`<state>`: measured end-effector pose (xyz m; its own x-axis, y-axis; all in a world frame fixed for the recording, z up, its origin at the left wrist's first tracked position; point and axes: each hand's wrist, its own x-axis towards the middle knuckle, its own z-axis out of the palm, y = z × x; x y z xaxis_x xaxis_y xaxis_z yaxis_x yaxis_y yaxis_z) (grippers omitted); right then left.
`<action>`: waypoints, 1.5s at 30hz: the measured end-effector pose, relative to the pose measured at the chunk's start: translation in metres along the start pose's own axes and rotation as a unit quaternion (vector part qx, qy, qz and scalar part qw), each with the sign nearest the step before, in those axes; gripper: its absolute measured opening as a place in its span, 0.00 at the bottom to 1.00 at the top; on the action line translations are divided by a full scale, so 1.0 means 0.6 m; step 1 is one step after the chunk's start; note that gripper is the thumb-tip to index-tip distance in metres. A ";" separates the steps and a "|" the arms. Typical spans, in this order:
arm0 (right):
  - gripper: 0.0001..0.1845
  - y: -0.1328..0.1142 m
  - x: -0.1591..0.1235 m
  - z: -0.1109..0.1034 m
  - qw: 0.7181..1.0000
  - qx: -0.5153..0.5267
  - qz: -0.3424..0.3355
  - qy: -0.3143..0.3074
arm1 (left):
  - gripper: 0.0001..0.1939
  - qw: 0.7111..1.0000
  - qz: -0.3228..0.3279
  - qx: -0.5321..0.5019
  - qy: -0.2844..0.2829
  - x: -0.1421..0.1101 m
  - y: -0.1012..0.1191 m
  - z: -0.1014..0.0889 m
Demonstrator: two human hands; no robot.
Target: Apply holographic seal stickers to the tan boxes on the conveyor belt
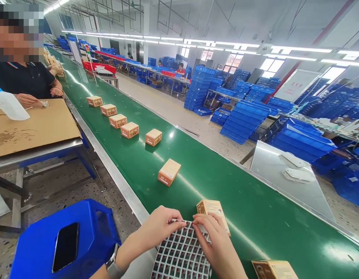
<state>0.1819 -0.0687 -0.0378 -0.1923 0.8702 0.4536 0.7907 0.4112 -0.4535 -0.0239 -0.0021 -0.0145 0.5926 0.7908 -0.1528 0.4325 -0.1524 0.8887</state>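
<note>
My left hand [158,226] is closed in a pinch on the upper edge of a sheet of small stickers [181,255] that lies at the near edge of the green conveyor belt [240,201]. My right hand [215,242] rests on the same sheet with its fingertips pressed together at the top edge, apparently peeling one sticker. A small tan box [212,211] lies just beyond my right fingers, touching them. Another tan box [273,269] sits at the bottom right.
Several tan boxes, the nearest [169,171], ride in a line up the belt. A blue stool [66,240] with a black phone [65,246] stands at the left. A co-worker [25,77] sits at a cardboard-covered table [36,128]. Blue crates [243,116] are stacked across the aisle.
</note>
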 end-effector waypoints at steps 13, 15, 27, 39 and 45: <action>0.10 -0.012 0.004 -0.014 0.987 0.085 0.077 -0.116 | 0.14 0.999 0.004 0.051 -0.008 0.002 0.004 -0.008; 0.10 -0.011 0.001 -0.014 0.987 0.078 0.076 -0.119 | 0.15 0.999 0.009 0.045 -0.012 0.003 0.001 -0.008; 0.04 -0.001 -0.013 -0.016 0.996 0.075 0.052 -0.007 | 0.19 0.999 -0.010 0.032 0.010 0.017 -0.007 -0.006; 0.25 0.136 0.113 0.079 0.793 0.431 0.408 0.135 | 0.10 0.992 0.097 0.079 -0.017 0.072 -0.068 -0.036; 0.25 0.148 0.118 0.073 0.797 0.408 0.430 0.116 | 0.11 0.988 0.125 0.050 -0.078 0.080 -0.068 -0.029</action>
<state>0.2128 0.0413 -0.0794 0.4050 0.8903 -0.2081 -0.0869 -0.1890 -0.9781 -0.0251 0.0524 -0.0507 0.7831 0.6219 -0.0059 0.3198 -0.3946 0.8614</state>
